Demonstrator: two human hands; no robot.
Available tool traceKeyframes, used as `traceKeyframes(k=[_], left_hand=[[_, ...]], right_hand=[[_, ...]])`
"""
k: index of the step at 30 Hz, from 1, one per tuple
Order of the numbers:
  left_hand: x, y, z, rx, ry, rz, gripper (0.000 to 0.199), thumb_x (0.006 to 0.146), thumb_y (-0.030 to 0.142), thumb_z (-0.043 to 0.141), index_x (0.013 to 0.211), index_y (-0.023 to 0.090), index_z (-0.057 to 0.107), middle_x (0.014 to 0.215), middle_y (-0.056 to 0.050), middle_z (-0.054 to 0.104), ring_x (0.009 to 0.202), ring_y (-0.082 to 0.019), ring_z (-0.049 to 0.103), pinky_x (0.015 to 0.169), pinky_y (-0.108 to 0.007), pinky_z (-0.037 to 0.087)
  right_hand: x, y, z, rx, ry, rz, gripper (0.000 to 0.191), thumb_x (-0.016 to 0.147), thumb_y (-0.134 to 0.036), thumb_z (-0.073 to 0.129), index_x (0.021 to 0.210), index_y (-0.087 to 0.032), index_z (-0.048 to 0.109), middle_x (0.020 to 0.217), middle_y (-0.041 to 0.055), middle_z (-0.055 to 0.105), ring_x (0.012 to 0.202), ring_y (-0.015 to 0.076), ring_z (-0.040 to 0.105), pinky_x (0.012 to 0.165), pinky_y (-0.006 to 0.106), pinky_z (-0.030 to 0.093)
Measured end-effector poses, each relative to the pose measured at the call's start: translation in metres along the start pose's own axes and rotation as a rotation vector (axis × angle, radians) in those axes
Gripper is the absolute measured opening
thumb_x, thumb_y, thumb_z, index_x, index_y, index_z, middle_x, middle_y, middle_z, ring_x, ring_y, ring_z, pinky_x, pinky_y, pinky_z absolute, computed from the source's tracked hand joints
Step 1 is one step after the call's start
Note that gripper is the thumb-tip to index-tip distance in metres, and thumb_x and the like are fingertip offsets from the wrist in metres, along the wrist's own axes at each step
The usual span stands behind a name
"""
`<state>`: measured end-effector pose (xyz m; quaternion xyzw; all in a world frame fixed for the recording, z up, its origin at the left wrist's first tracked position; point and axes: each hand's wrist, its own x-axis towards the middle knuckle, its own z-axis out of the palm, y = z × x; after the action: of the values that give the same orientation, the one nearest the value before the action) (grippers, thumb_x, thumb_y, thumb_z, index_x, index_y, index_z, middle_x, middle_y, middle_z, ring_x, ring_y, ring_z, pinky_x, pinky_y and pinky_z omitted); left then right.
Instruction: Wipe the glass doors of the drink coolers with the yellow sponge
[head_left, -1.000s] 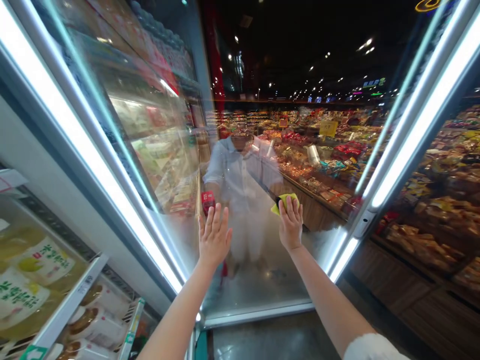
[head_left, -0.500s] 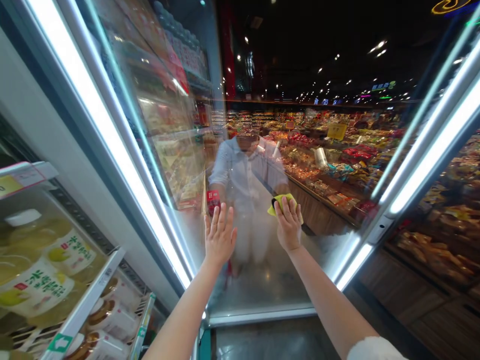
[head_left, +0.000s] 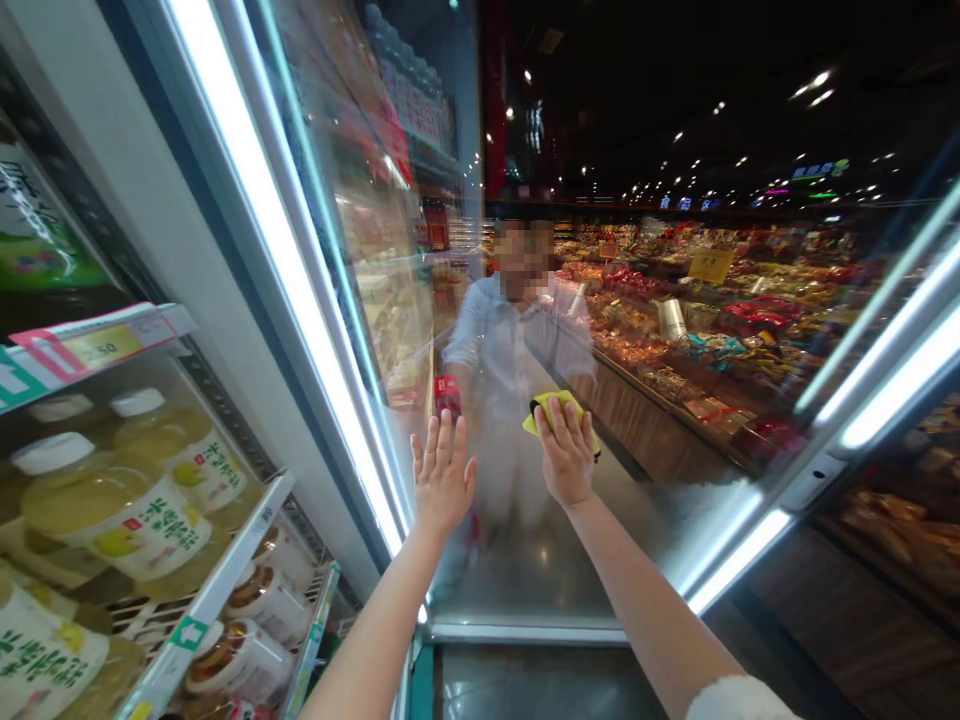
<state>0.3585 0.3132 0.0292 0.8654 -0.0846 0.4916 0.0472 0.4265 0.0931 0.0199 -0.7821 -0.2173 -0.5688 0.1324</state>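
A glass door [head_left: 525, 570] with bright light strips along its sides stands in front of me. My left hand [head_left: 442, 472] lies flat against the glass, fingers spread, holding nothing, just below a small red label [head_left: 447, 394]. With my right hand [head_left: 568, 452] I press a yellow cloth [head_left: 545, 406] with black edging to the pane; the cloth shows above and beside the fingers. Light fog covers parts of the lower glass. A reflection of a person in a light shirt shows in the pane.
At the left, fridge shelves [head_left: 225, 560] hold bottles of pale yellow drink [head_left: 154, 520] and jars [head_left: 244, 660]. Beyond the glass are counters heaped with packaged goods [head_left: 765, 310]. A lock [head_left: 819, 474] sits on the right door frame.
My right hand and the cloth have moved left, closer to my left hand. My left hand stays on the glass. The view has shifted, showing more of the shelves at the left.
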Motion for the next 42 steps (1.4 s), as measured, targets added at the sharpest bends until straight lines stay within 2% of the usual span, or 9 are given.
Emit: traceKeyframes(k=[3,6,11,18,23,28,33,38,42], left_hand=[[-0.002,-0.008,-0.005,0.024,0.013,0.002,0.076,0.099,0.027,0.050,0.164,0.020,0.011,0.170,-0.012,0.019,0.159,-0.027,0.012,0.130,-0.053,0.007],[-0.006,-0.015,-0.010,0.044,0.011,0.001,0.076,0.099,0.027,0.052,0.164,0.020,0.012,0.170,-0.012,0.019,0.159,-0.026,0.011,0.131,-0.051,0.008],[-0.016,-0.030,-0.016,0.049,-0.014,-0.043,0.078,0.099,0.028,0.052,0.164,0.021,0.009,0.170,-0.012,0.017,0.159,-0.027,0.008,0.130,-0.052,0.007],[-0.023,-0.043,-0.016,0.074,-0.050,-0.066,0.081,0.099,0.028,0.052,0.164,0.021,0.004,0.171,-0.014,0.011,0.159,-0.030,0.008,0.129,-0.056,0.009],[-0.027,-0.046,-0.023,0.104,-0.070,-0.081,0.082,0.100,0.029,0.052,0.164,0.020,0.002,0.171,-0.014,0.013,0.159,-0.030,0.008,0.129,-0.057,0.010],[-0.033,-0.052,-0.030,0.125,-0.071,-0.110,0.083,0.100,0.029,0.053,0.164,0.020,0.002,0.170,-0.016,0.015,0.158,-0.032,0.010,0.128,-0.060,0.014],[-0.034,-0.055,-0.035,0.135,-0.094,-0.150,0.083,0.100,0.029,0.052,0.164,0.021,0.000,0.170,-0.015,0.014,0.158,-0.032,0.011,0.128,-0.060,0.015],[-0.037,-0.060,-0.041,0.152,-0.074,-0.166,0.083,0.100,0.030,0.051,0.164,0.021,-0.001,0.170,-0.015,0.016,0.158,-0.031,0.010,0.128,-0.060,0.016],[-0.040,-0.065,-0.045,0.164,-0.074,-0.191,0.083,0.100,0.030,0.051,0.164,0.021,-0.001,0.170,-0.015,0.016,0.158,-0.031,0.009,0.128,-0.061,0.016]], right_hand=[[-0.005,-0.030,0.011,0.009,-0.061,-0.142,0.051,0.105,-0.014,0.041,0.154,-0.029,0.046,0.152,0.0031,0.056,0.149,0.0184,0.041,0.132,0.045,0.008],[-0.029,-0.025,0.001,0.045,-0.168,-0.285,0.049,0.106,-0.013,0.039,0.150,-0.030,0.050,0.147,-0.0007,0.060,0.144,0.0134,0.048,0.132,0.040,0.005],[-0.022,-0.008,-0.011,0.058,-0.089,-0.151,0.055,0.103,-0.007,0.042,0.153,-0.029,0.046,0.150,0.0030,0.057,0.152,0.0154,0.036,0.132,0.044,0.012],[0.007,-0.076,0.023,0.083,-0.079,-0.242,0.054,0.102,-0.011,0.048,0.154,-0.023,0.045,0.156,0.0021,0.050,0.159,0.0129,0.011,0.132,0.041,-0.001],[-0.027,-0.055,0.007,0.122,-0.160,-0.347,0.050,0.104,-0.010,0.041,0.152,-0.022,0.049,0.153,-0.0003,0.054,0.158,0.0085,0.014,0.132,0.038,0.000],[0.005,-0.067,0.015,0.072,-0.060,-0.168,0.053,0.104,-0.010,0.040,0.156,-0.022,0.042,0.156,0.0047,0.050,0.158,0.0133,0.012,0.132,0.043,0.004],[0.015,-0.115,0.036,0.132,-0.084,-0.265,0.049,0.107,-0.015,0.035,0.154,-0.023,0.045,0.157,-0.0004,0.048,0.158,0.0110,0.009,0.132,0.039,-0.002],[-0.002,-0.094,0.022,0.214,-0.175,-0.423,0.044,0.107,-0.014,0.037,0.149,-0.022,0.052,0.152,-0.0021,0.054,0.157,0.0093,0.015,0.133,0.037,-0.001],[0.027,-0.099,0.025,0.202,-0.109,-0.332,0.046,0.107,-0.010,0.037,0.148,-0.021,0.052,0.153,0.0022,0.054,0.156,0.0130,0.023,0.133,0.043,0.004]])
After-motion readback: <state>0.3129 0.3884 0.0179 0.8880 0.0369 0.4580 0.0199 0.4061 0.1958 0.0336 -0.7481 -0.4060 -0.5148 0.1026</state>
